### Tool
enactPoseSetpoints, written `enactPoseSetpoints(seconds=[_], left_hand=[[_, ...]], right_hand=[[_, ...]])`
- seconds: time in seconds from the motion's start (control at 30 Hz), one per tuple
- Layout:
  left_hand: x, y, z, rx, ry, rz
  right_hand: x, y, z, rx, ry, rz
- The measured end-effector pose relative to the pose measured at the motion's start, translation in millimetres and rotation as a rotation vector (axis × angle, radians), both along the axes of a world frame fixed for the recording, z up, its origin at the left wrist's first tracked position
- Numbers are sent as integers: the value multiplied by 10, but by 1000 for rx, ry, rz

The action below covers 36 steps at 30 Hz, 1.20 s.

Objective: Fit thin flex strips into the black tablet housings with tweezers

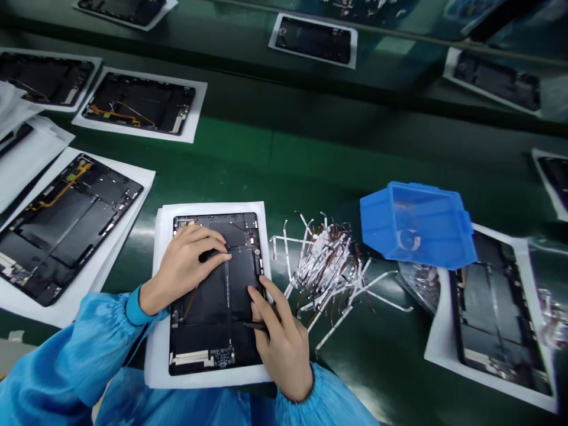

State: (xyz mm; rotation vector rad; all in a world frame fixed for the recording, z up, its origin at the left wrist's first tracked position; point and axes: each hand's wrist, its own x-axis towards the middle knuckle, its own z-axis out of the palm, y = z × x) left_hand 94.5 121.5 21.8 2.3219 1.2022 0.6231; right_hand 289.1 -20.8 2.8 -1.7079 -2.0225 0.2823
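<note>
A tablet back housing [204,337] lies open side up on white sheets [155,355] in front of me. A dark flat ribbon cable [229,296] runs down its middle to a small circuit board [222,357] at the near end. My left hand [190,260] is over the housing's upper half, thumb and fingers drawn together at the cable's upper end; whatever is between them is hidden. My right hand [284,343] rests on the housing's right edge, index and middle fingers forward. A thin dark tip, apparently tweezers [254,325], sticks out from under it.
To the right are a tangled pile of white flex strips [328,260], a blue plastic bin [435,225] and another housing [497,313]. More housings on paper lie at left [66,225] and behind [142,103]. A raised ledge [239,35] crosses the back.
</note>
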Motion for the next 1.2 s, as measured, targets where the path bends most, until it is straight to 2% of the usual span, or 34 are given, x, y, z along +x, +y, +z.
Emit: enactPoseSetpoints(seconds=[0.43, 0.6, 0.7, 0.83, 0.97, 1.2], left_hand=[[-4, 8, -2, -3, 45, -4], [-3, -18, 24, -3, 119, -23], [5, -56, 43, 8, 158, -36], [8, -83, 33, 17, 156, -37], [-18, -65, -13, -1, 56, 13], [-72, -67, -66, -25, -164, 60]], right_hand=[[-2, 14, 11, -2, -18, 9], [-2, -107, 152, 42, -50, -1], [-50, -236, 250, 99, -95, 149], [-134, -303, 275, 80, -186, 329], [-167, -136, 256, 22, -254, 360], [-217, 502, 190, -84, -121, 268]])
